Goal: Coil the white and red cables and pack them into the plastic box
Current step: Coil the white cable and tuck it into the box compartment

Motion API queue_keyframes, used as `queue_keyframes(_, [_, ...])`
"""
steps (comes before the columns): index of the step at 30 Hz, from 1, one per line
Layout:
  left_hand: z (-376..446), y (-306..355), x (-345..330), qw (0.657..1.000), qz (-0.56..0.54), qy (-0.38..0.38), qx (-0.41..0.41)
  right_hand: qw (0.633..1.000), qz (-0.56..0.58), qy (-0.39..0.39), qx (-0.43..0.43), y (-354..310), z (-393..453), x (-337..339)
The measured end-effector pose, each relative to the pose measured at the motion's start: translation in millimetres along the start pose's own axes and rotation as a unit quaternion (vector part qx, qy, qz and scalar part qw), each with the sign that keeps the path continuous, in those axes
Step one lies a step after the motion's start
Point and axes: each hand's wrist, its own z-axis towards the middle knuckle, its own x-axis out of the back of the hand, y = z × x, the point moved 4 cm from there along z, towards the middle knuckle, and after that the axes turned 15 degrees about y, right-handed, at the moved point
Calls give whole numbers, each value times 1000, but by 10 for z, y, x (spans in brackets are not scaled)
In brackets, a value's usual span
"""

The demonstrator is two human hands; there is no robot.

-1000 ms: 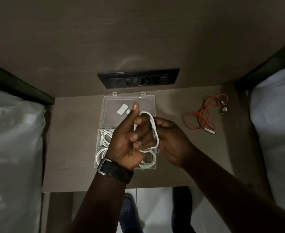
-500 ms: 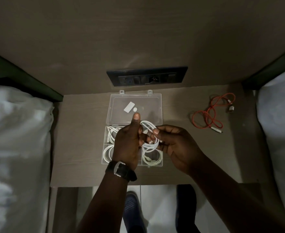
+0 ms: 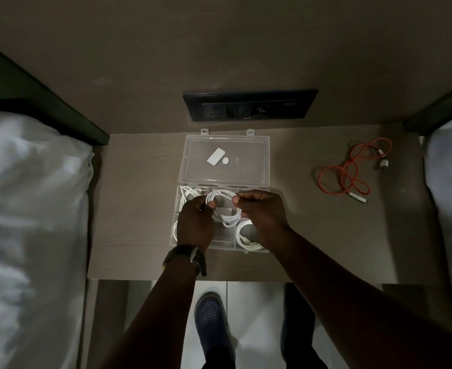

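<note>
A clear plastic box (image 3: 264, 250) lies open on the small table, its lid (image 3: 227, 158) folded back toward the wall. Both hands hold a coiled white cable (image 3: 226, 209) low over the box's middle compartments. My left hand (image 3: 195, 225) pinches the coil's left side and my right hand (image 3: 262, 214) pinches its right side. Other white coils sit in the box: one at the back left (image 3: 188, 194) and one at the front right (image 3: 246, 237). A loose red cable (image 3: 347, 171) with white plugs lies on the table to the right, apart from the box.
A black socket panel (image 3: 250, 107) is set in the wall behind the box. White bedding flanks the table on the left (image 3: 30, 222) and right (image 3: 451, 182). The table's front edge (image 3: 326, 280) runs below the box, with a shoe (image 3: 211, 323) on the floor.
Both hands have lowered the white coil from in front of the lid down over the box. The right hand has shifted to the coil's right side. The red cable has not moved.
</note>
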Motion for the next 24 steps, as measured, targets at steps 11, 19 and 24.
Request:
queue_keyframes(11, [292,69,-100,999,5,52,5,984,-84,89,128,12,51,-119])
queue_keyframes(19, [185,61,-55,978,54,123,-161,935,-241,57,255,12,33,-214])
queue_keyframes(24, [188,31,-88,977,98,82,-171,925,-261,40,275,-65,5,-234])
